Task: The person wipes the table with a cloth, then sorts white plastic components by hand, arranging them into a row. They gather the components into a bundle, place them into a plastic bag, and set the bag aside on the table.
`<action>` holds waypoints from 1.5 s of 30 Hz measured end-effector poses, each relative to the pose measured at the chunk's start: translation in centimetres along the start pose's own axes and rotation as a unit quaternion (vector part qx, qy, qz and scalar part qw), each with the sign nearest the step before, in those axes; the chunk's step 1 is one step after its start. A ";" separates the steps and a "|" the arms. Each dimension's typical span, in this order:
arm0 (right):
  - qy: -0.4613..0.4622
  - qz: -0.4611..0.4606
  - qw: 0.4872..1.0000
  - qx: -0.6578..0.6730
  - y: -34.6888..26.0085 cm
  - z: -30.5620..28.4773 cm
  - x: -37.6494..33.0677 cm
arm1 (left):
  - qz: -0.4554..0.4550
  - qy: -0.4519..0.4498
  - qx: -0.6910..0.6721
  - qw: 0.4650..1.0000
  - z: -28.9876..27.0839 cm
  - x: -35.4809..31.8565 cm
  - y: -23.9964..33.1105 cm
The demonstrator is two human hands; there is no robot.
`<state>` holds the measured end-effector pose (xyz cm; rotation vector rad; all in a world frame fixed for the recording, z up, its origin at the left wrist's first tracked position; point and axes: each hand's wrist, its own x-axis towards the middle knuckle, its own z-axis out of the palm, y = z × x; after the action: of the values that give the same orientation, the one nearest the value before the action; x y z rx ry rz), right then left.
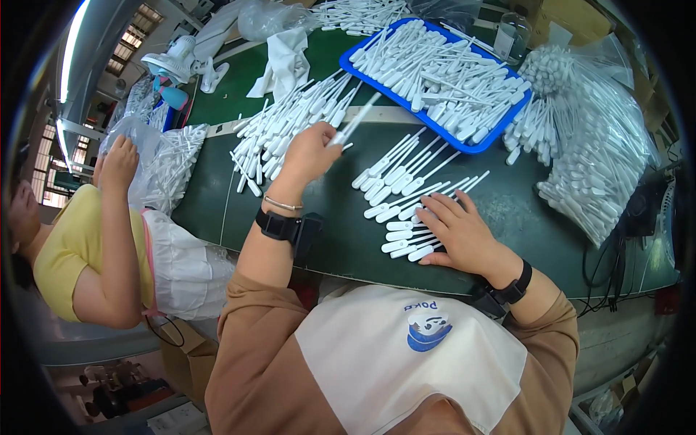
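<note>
My left hand (312,154) is closed, pinching a white dropper-like plastic stick (360,117) that points up to the right and looks a little blurred. It hovers at the right side of a loose pile of similar sticks (279,134). On the green table in front of me, several sticks (395,172) lie fanned in rows, bulb ends toward the left. My right hand (460,233) rests palm down on the nearest rows, its fingers spread over the thin stems. Beyond them stands a blue tray (475,148) heaped with more sticks.
A bulging clear bag of sticks (598,152) stands at the right, near a clear bottle (512,36). A white cloth (283,61) lies at the back. At the left, a person in a yellow top (94,254) works beside another bag of sticks (174,163) and a fan (172,61).
</note>
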<state>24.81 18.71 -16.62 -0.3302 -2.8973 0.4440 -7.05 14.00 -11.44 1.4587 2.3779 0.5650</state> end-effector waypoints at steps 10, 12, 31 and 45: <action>0.006 0.006 1.000 -0.006 0.0 -0.1 0.0 | 0.059 -0.040 -0.021 0.997 3.4 -1.2 -1.2; 0.008 0.009 1.000 -0.010 0.0 -0.1 0.0 | 0.057 -0.027 0.001 0.998 3.3 -1.6 -1.3; 0.027 0.006 0.998 -0.056 -0.1 -0.4 -1.6 | 0.318 0.031 -0.003 0.947 8.5 -2.8 1.2; 0.047 0.029 0.996 -0.074 -0.2 0.6 -1.4 | 0.330 0.043 0.084 0.939 10.0 -5.3 4.0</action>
<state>25.96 18.06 -17.30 -0.4451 -2.8404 0.2155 2.89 12.65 -18.11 2.3723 1.9888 0.5848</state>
